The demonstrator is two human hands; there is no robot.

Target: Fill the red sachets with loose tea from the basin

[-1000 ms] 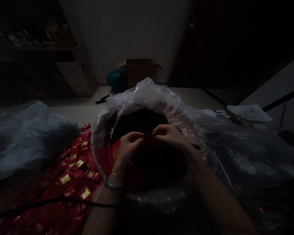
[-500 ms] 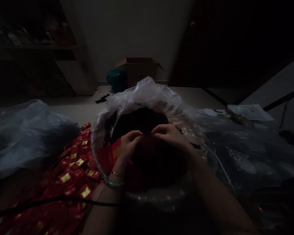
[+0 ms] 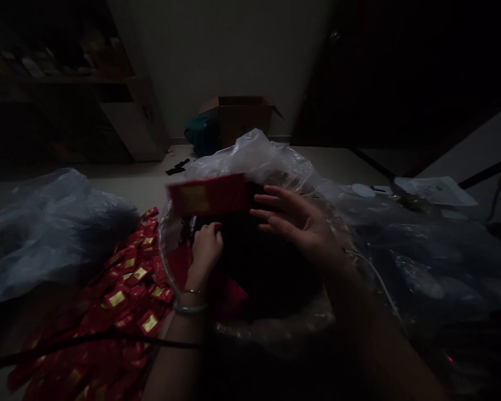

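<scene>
A red packet [image 3: 206, 195] with a gold patch, smeared by motion, is tilted in the air above the basket. A narrow dark gap shows between it and my left hand [image 3: 207, 245], whose fingers are curled and mostly hidden. What that hand holds, if anything, does not show. My right hand [image 3: 300, 223] is open to the right of the packet, fingers spread, with nothing in it. Under both hands stands a round basket lined with clear plastic [image 3: 256, 147], with dark loose material [image 3: 271, 273] inside. More red packets [image 3: 229, 295] lie within its near left side.
Left of the basket is a heap of small red packets with gold labels [image 3: 117, 299], beside a large plastic bag [image 3: 58, 223]. A cardboard box [image 3: 244, 120] and teal bag [image 3: 202, 135] stand by the wall. Clear plastic bags [image 3: 426, 262] lie at right.
Both hands were pinching the top edge of a red item at the centre. Now they are apart: the right has opened, the left has dropped slightly lower left, and a red packet appears above it.
</scene>
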